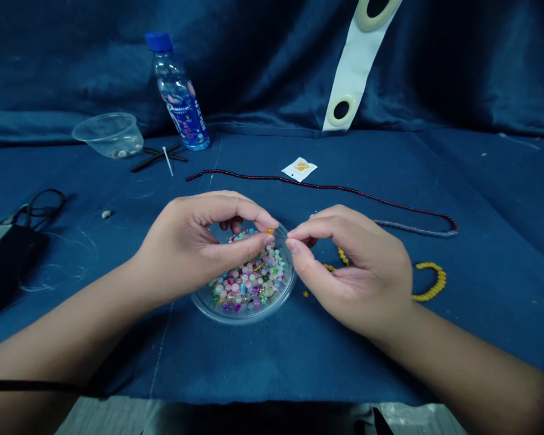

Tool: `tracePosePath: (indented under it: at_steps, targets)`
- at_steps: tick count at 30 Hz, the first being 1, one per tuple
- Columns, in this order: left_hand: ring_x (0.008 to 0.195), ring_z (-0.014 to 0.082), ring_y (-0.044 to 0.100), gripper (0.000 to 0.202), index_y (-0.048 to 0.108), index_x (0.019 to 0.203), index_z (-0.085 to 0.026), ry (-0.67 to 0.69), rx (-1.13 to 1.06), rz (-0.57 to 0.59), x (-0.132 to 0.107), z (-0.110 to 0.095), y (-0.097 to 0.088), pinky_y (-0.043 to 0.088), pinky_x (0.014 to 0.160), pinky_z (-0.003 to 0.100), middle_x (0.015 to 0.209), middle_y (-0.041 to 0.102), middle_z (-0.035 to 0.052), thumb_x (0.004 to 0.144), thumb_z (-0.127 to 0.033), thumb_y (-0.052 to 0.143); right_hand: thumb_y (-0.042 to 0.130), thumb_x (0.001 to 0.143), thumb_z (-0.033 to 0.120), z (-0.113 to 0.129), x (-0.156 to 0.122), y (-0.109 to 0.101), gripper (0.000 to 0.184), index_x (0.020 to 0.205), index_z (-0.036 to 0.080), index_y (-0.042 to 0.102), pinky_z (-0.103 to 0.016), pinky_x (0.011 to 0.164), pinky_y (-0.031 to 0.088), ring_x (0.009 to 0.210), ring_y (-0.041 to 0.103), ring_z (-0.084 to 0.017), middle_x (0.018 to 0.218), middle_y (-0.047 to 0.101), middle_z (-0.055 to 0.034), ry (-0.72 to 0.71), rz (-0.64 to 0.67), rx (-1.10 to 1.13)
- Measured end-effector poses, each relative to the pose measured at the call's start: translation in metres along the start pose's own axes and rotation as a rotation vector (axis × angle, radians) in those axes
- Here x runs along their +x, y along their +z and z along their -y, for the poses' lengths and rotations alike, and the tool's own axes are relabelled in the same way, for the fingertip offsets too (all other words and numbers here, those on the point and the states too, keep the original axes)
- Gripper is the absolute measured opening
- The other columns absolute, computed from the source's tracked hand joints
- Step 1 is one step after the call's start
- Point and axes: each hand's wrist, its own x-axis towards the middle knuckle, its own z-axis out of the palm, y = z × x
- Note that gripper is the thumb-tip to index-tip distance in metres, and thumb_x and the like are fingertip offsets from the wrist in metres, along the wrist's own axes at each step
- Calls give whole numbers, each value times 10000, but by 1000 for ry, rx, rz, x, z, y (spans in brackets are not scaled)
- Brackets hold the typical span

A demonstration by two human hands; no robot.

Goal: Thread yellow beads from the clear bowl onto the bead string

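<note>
Between thumb and forefinger, my left hand (204,232) pinches a small orange bead (271,231) above a clear round bowl (254,315). Many mixed beads (242,281) in pink, green, white and purple lie in that bowl. Just right of the bead, my right hand (353,266) has its thumb and forefinger pressed together; a thin thread seems to run from them, but it is too fine to be sure. A string of yellow beads (435,284) lies partly hidden behind my right hand. One loose yellow bead (305,294) rests on the cloth beside the bowl.
A long dark red bead strand (317,183) stretches behind my hands, near a small white packet (300,169). Farther back stand a bottle (181,103) and a clear tub (111,136) beside black pens (156,158). A dark box (9,266) with a cable sits at left.
</note>
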Motion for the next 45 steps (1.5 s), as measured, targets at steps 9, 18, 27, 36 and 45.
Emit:
tracePosePath:
  at_steps: [9, 18, 27, 36, 45]
  targets:
    - [1020, 148, 790, 133, 839, 1126, -256, 236, 259, 23, -1, 1, 1, 622, 933, 265, 1068, 851, -12, 1016, -182, 822, 754, 970, 46, 2, 0, 0, 165, 942, 208, 752, -271, 802, 565, 859, 717, -108, 908, 787, 26, 9, 9, 16]
    - [1012, 161, 780, 142, 831, 1142, -291, 274, 300, 24, -1, -2, 2, 626, 928, 317, 1088, 846, -17, 1034, -201, 809, 739, 967, 45, 1, 0, 2, 196, 968, 241, 745, -310, 761, 579, 830, 721, -145, 917, 789, 9, 27, 35, 47]
    - [997, 167, 820, 134, 823, 1148, -298, 299, 293, 52, -1, -4, 2, 617, 932, 352, 1095, 876, -33, 1053, -205, 807, 731, 972, 59, 0, -2, 1, 201, 976, 260, 743, -329, 760, 586, 826, 733, -164, 922, 799, 6, 34, 60, 38]
    - [1025, 156, 835, 181, 827, 1193, -294, 328, 274, 54, 0, -2, 0, 613, 987, 305, 1117, 883, -30, 1057, -177, 807, 741, 971, 68, -1, -1, 2, 179, 981, 247, 752, -290, 747, 588, 832, 741, -149, 926, 792, 6, 42, 63, 63]
    - [975, 170, 823, 167, 854, 1165, -331, 278, 248, 1, -2, -12, 4, 646, 989, 330, 1011, 868, -23, 1069, -206, 798, 762, 997, 100, -1, -1, 0, 184, 1095, 254, 783, -300, 748, 635, 815, 756, -149, 948, 816, 17, 90, 103, 134]
